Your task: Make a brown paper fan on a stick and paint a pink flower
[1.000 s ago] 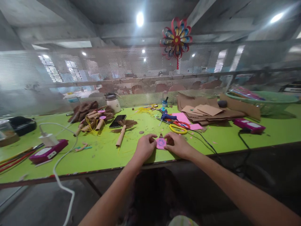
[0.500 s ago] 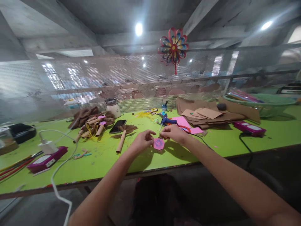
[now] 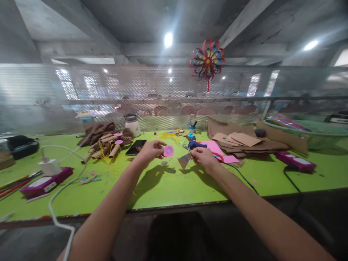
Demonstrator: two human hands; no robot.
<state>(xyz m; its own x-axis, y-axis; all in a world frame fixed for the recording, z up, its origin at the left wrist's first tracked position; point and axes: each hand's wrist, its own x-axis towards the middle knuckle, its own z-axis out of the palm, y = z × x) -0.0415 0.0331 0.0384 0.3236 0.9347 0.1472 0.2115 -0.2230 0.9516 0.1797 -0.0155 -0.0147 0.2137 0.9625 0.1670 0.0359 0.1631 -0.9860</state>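
Note:
My left hand [image 3: 151, 150] is raised over the green table, its fingertips closed on the edge of a round pink paper piece [image 3: 169, 151] with blue marks drawn on it. Between the fingers of my right hand [image 3: 203, 156] is a small pointed piece of brown paper [image 3: 183, 161] with a blue patch. The two pieces are apart. Just behind my right hand lies a blue glue gun [image 3: 196, 143]. Pink paper sheets [image 3: 212, 147] lie beside it, and a black phone [image 3: 133, 148] is partly behind my left hand.
Brown paper rolls with yellow strands [image 3: 106, 148] lie at the left. Stacked brown paper [image 3: 251, 145] and a green basket [image 3: 320, 136] are at the right. Purple power strips [image 3: 49, 182] with cables sit on both sides. A perforated screen [image 3: 152, 105] runs along the back.
My hands have moved apart. The pink piece has gone left and up with my left hand, and the brown piece now shows in my right hand. The brown roll by the phone is now mostly hidden.

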